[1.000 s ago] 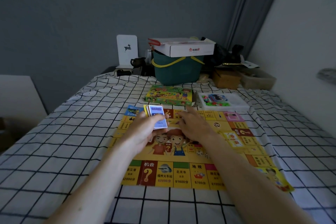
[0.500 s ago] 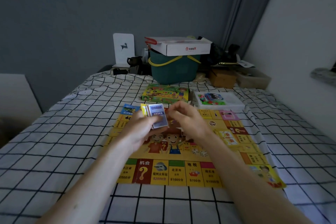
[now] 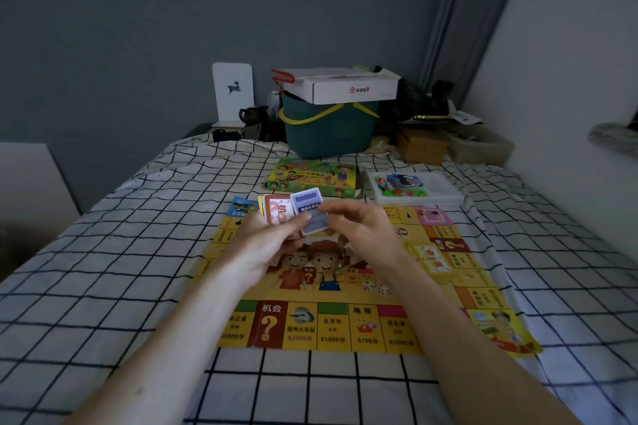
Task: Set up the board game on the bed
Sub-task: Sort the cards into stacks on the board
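A yellow game board [image 3: 345, 321] lies flat on the checked bed sheet [image 3: 138, 252]. Above its far half my left hand [image 3: 266, 245] holds a stack of game cards [image 3: 276, 212] with a red-backed card on top. My right hand [image 3: 359, 228] pinches a blue card [image 3: 310, 212] at the right side of that stack, slid partly off it. The green game box [image 3: 312, 178] lies beyond the board. A clear plastic tray of small coloured pieces [image 3: 414, 188] sits to the right of the box.
At the head of the bed stand a teal basket [image 3: 328, 134] with a white carton [image 3: 345, 88] on top, a brown box [image 3: 421, 145], a clear container [image 3: 480, 148] and a white card with a deer [image 3: 233, 91]. A wall [image 3: 569, 79] borders the right side.
My right hand rose from the board to the card stack and took hold of the blue top card, sliding it right and uncovering a red card. Both hands lifted slightly.
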